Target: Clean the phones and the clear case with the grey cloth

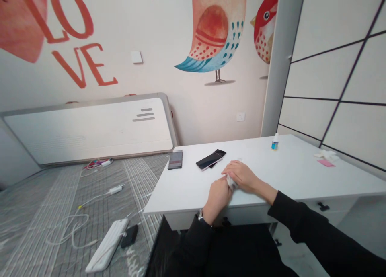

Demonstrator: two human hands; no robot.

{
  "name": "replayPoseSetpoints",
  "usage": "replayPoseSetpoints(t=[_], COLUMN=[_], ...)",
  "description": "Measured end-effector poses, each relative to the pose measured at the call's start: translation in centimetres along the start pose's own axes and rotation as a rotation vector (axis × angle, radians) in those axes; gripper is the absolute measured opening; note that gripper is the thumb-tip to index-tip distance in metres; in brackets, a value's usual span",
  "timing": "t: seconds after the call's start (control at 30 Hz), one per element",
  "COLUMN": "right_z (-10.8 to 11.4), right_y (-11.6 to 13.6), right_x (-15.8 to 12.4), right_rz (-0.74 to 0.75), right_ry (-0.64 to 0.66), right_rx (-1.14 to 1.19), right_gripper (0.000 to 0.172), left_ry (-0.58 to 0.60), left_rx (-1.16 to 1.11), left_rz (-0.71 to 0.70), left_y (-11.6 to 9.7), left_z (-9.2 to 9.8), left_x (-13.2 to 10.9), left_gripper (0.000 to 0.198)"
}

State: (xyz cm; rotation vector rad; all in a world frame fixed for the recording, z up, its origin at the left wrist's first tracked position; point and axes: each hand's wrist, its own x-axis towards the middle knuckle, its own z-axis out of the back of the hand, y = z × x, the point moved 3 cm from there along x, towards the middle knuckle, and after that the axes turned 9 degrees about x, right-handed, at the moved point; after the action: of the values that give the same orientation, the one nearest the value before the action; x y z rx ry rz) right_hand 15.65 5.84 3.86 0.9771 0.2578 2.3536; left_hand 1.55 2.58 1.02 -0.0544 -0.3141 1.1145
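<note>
My left hand [219,191] is closed near the front edge of the white desk [187,192], a watch [200,215] on its wrist. My right hand [243,176] reaches over from the right, its fingers bent around a crumpled white tissue [231,183] that shows between the two hands. The hands touch or nearly touch there. Whatever else the left fingers hold is hidden. Just beyond them, a dark smartphone [208,161] lies flat, overlapping another phone-like item beneath it.
A small white bottle with a blue label [274,143] stands at the back. A crumpled white tissue [327,155] and a pink card [325,163] lie right. A blurred dark item [175,159] sits at the left edge. A white power strip [107,245] and cables are on the grey bedding.
</note>
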Motion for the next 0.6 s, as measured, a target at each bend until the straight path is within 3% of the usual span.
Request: replayPoseSetpoints(t=[0.13,0.33,0.5,0.6], right_z=[1.5,-0.7,1.3,1.0], right_y=[-1.7,0.2,-1.9,-2.1], right_x=[0.2,0.0,0.5,0.7], right_rz=[-0.085,-0.04,-0.252,-0.361], right_ry=[-0.097,-0.026,-0.269,-0.432], right_rx=[-0.025,0.064,0.131,0.244], right_gripper=[0.055,0.046,0.065,0.07], left_ry=[-0.009,-0.073,-0.275,-0.397], left_rx=[-0.034,-0.16,-0.385,-0.608], left_rz=[-0.024,0.035,0.097,0.138], left_y=[-0.3,0.3,0.2,0.1], left_z=[0.4,0.3,1.3,2.0], left_x=[-0.4,-0.2,-1.0,-1.0], left_gripper=[0.025,0.02,0.033,0.037])
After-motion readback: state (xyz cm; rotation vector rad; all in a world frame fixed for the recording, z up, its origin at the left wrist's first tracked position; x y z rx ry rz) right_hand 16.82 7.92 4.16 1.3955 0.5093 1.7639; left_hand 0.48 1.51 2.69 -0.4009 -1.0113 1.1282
